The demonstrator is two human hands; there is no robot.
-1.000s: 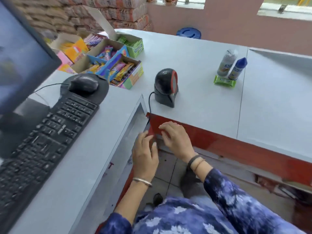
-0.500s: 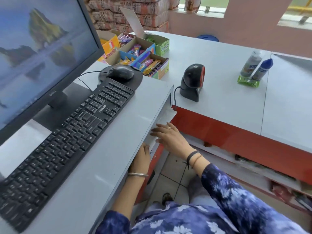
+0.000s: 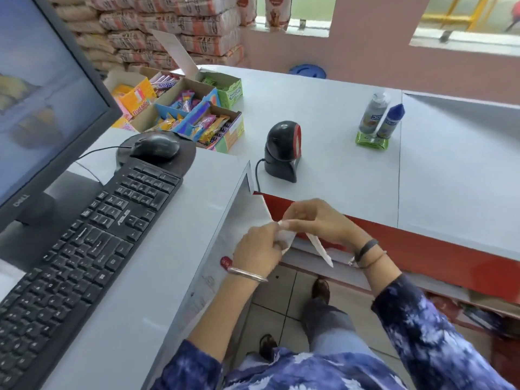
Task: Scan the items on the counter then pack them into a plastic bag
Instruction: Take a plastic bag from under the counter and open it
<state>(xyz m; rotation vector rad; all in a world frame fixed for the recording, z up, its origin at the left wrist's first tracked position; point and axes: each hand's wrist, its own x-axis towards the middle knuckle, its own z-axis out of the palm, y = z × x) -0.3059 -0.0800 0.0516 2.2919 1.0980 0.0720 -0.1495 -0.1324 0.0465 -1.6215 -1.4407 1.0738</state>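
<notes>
**Bag in hand, goods waiting across the counter**

Both hands are held low, in the gap below the edge of the counter (image 3: pixel 323 114), and between them is a thin white plastic bag (image 3: pixel 287 236). The left hand (image 3: pixel 257 253) has its fingers closed on a bunched part of the film; the right hand (image 3: pixel 318 220) pinches the same bag from above, finger and thumb pressed together on it. A loose strip hangs down toward the right wrist. Gripping it at two nearby spots looks like the way to rub or pull the layers apart, so my guess is that the bag's mouth is being opened (it is flat and folded, not yet spread).

The goods to scan are well apart from the hands, on the far side of the counter: a grey bottle (image 3: pixel 373 114) and a blue-capped bottle (image 3: pixel 391 121) standing upright side by side, with a green packet (image 3: pixel 371 142) lying flat just in front of them. Whether the bottles rest on it I cannot tell.

The scanner (image 3: pixel 283 150) stands between the hands and the goods, its red-rimmed face turned toward the goods' side, which suits passing each one in front of it on the way to the bag. Keyboard (image 3: pixel 92 235), mouse (image 3: pixel 155 146) and monitor (image 3: pixel 42 102) sit to the left, and boxes of sweets (image 3: pixel 197 119) behind them.
</notes>
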